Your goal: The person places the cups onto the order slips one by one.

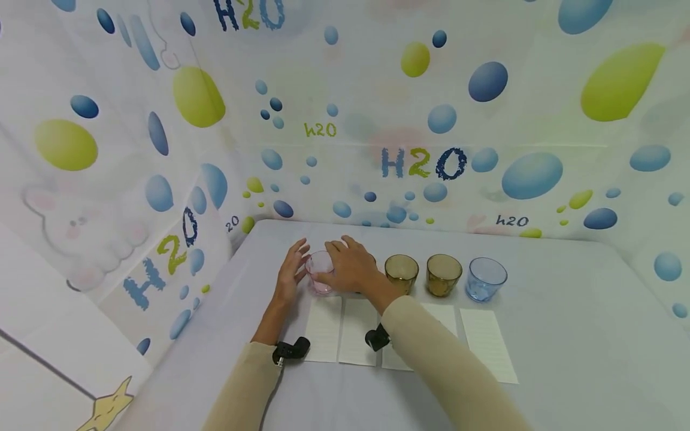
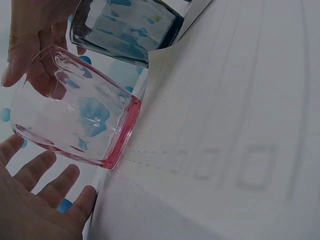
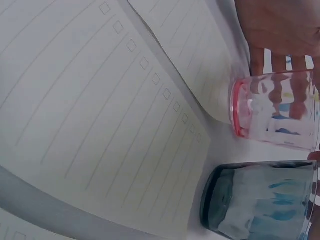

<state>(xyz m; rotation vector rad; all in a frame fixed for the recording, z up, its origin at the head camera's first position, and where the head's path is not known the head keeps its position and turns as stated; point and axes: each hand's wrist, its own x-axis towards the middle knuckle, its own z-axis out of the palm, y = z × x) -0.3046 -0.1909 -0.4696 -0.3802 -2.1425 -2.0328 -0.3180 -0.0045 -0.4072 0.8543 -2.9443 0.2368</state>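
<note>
A clear pink glass (image 1: 319, 285) stands at the left end of a row of glasses. My left hand (image 1: 289, 276) is beside its left side, fingers spread and relaxed. In the left wrist view those fingers (image 2: 59, 187) are just below the glass. My right hand (image 1: 353, 267) reaches over from the right, its thumb crossing the pink glass in the head view. The other fingers show through and behind the pink glass in the left wrist view. Under the right hand, a darker glass (image 3: 260, 202) is mostly hidden from the head view.
Two amber glasses (image 1: 401, 274) (image 1: 444, 275) and a blue glass (image 1: 486, 279) continue the row rightward. Several lined paper sheets (image 1: 323, 335) lie side by side in front of them. A patterned curtain (image 1: 345, 179) hangs behind the white-covered table (image 1: 566, 335).
</note>
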